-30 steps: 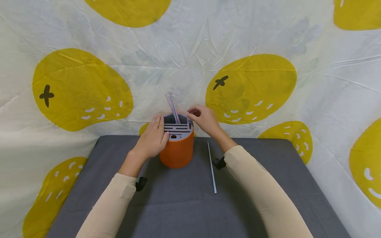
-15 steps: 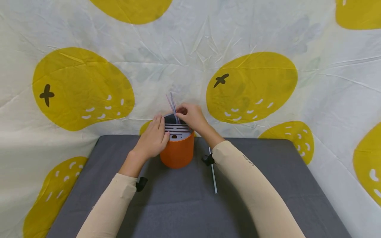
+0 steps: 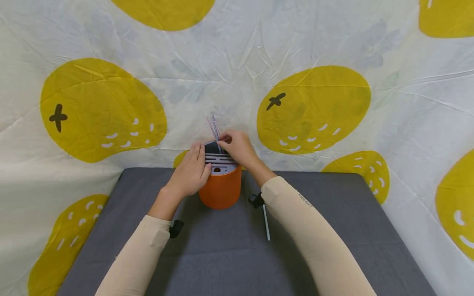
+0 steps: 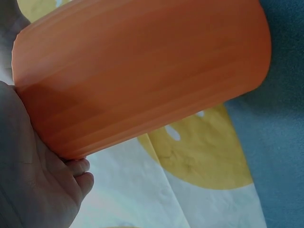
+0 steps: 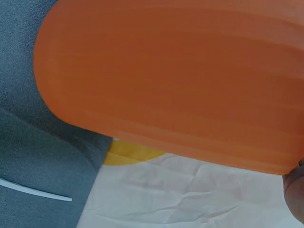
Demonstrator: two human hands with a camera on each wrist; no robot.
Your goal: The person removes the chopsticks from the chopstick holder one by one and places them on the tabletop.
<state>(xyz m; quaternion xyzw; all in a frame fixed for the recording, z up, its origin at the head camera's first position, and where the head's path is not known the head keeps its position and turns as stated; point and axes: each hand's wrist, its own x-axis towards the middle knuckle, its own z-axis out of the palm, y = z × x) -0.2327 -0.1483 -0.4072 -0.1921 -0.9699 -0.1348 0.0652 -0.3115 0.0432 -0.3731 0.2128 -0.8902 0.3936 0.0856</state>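
An orange round utensil holder [image 3: 220, 191] with a grey slotted top [image 3: 222, 169] stands upright near the table's back edge. Several thin chopsticks [image 3: 214, 125] lean in its rear compartment, their upper ends sticking out. My left hand [image 3: 187, 170] rests on the holder's left rim, fingers fairly straight and thumb at the front. Over the right rear of the top, my right hand [image 3: 238, 146] pinches a chopstick; its fingers cover the pinched part. Both wrist views are filled largely by the holder's orange wall [image 4: 152, 66].
One silver chopstick [image 3: 266, 224] lies on the dark grey table [image 3: 222, 263], partly hidden under my right forearm. A white cloth with yellow fruit prints [image 3: 237, 98] hangs close behind the table.
My right hand has moved left from the holder's right rim to the standing chopsticks. Its forearm now covers part of the lying chopstick. My left hand has stayed put.
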